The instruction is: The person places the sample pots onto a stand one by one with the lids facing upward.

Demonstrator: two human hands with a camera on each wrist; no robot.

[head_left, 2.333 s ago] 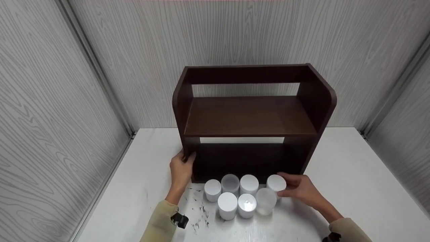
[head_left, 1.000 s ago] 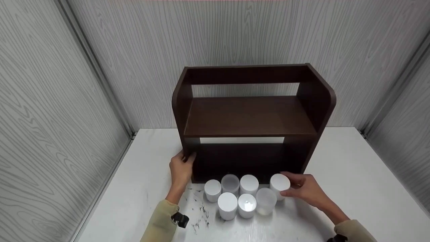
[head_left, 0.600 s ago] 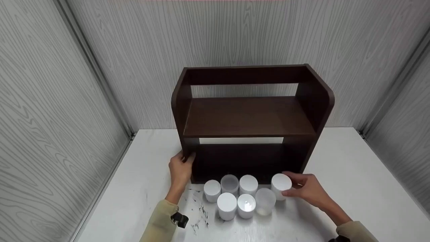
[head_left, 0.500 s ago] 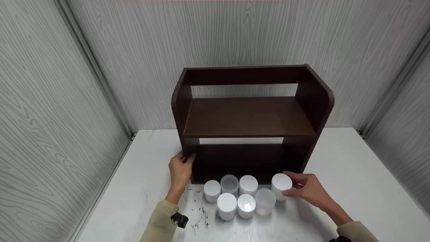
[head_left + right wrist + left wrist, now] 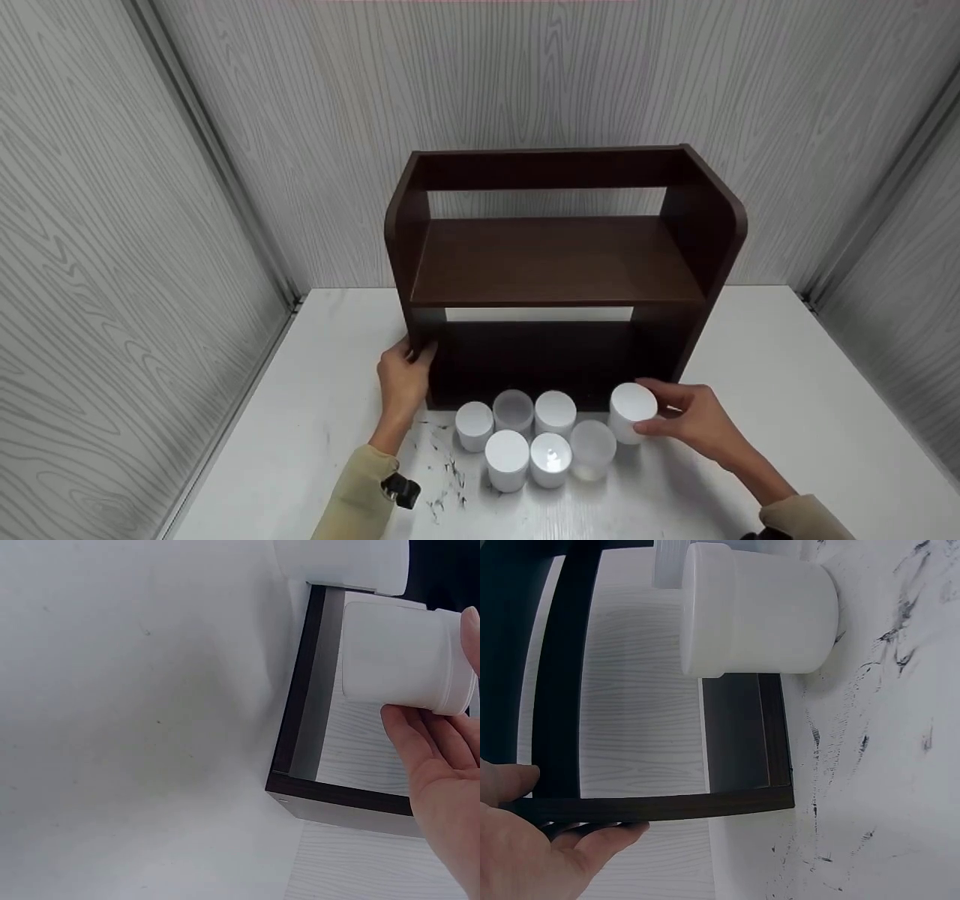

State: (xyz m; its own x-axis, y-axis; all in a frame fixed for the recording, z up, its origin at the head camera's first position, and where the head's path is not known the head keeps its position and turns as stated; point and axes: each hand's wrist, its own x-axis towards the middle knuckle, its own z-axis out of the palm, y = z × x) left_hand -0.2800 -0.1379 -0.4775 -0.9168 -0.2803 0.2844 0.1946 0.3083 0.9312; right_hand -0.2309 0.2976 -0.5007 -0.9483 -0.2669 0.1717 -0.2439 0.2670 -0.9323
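One white jar (image 5: pixel 632 412) held by the right hand (image 5: pixel 694 421)

Right hand: thumb and fingers (image 5: pixel 420 739) pinch the white jar from its right side, thumb on the near side and fingers on the far side. The jar is approximately upright and raised off the table (image 5: pixel 787 397), in front of the lower right corner of the dark brown shelf unit (image 5: pixel 559 259).

Left hand (image 5: pixel 403 379): clasped round the shelf unit's left side panel, with the thumb on the inner face and the remaining fingers along the outer face.

Containers on the table: six, grouped in two rows before the lower compartment.
- Back row, left to right: short white jar (image 5: pixel 475 426), rear translucent container (image 5: pixel 514 411), rear white jar (image 5: pixel 556 412).
- Front row, left to right: front white jar (image 5: pixel 507 460), glossy-topped jar (image 5: pixel 551 460), front translucent container (image 5: pixel 593 450).

Dark marks (image 5: pixel 454 471) cover the table left of the front row. Grey wood-grain panels (image 5: pixel 555 75) stand behind.
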